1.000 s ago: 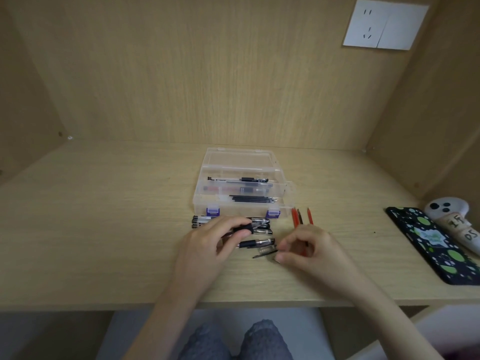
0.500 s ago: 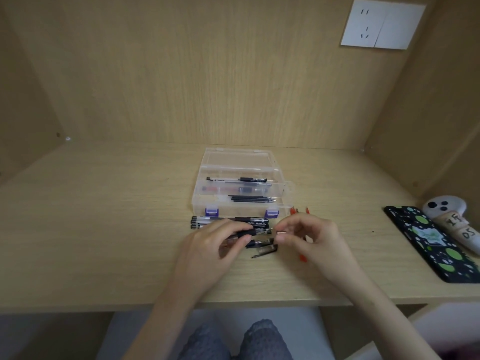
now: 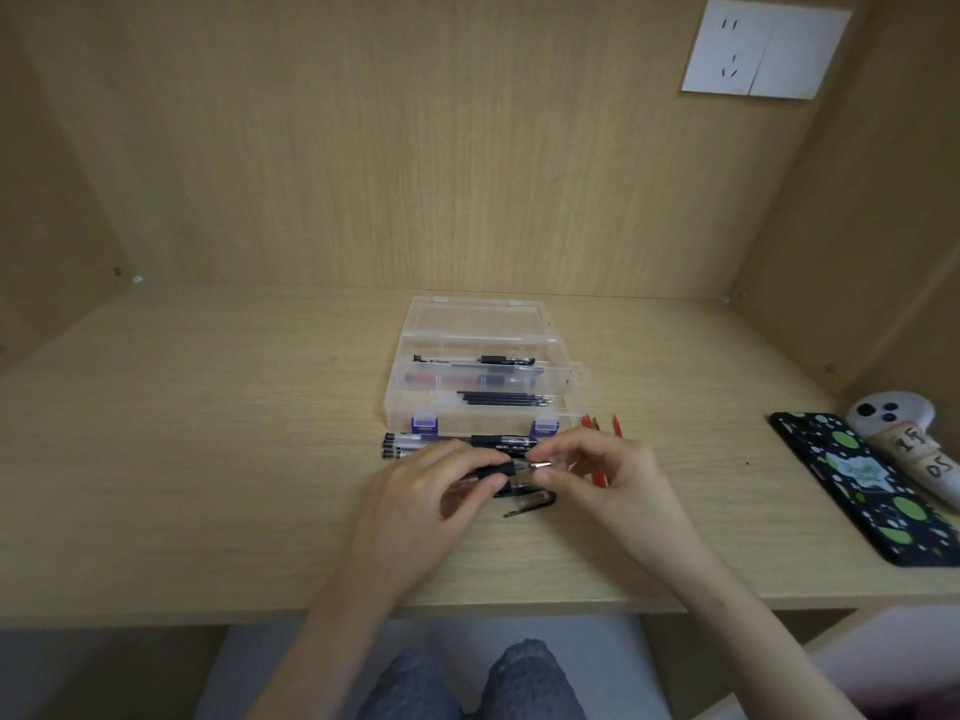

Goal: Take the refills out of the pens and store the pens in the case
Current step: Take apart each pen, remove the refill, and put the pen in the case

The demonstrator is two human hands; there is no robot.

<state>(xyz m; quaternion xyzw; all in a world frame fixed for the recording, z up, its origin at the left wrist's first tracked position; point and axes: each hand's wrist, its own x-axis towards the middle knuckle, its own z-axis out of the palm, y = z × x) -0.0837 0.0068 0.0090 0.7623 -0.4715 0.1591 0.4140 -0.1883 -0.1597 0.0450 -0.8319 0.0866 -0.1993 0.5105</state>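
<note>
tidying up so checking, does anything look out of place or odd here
Nothing spilled or broken. A loose black pen part lies on the desk near the right hand, and red refills lie fanned right of the case, partly behind that hand.

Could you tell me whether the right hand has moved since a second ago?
Yes; the right hand moved towards the clear case, to the pen.

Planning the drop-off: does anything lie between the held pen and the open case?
Only loose pens lying right before the case; its lid is open, so lifting the pen over them should work.
</note>
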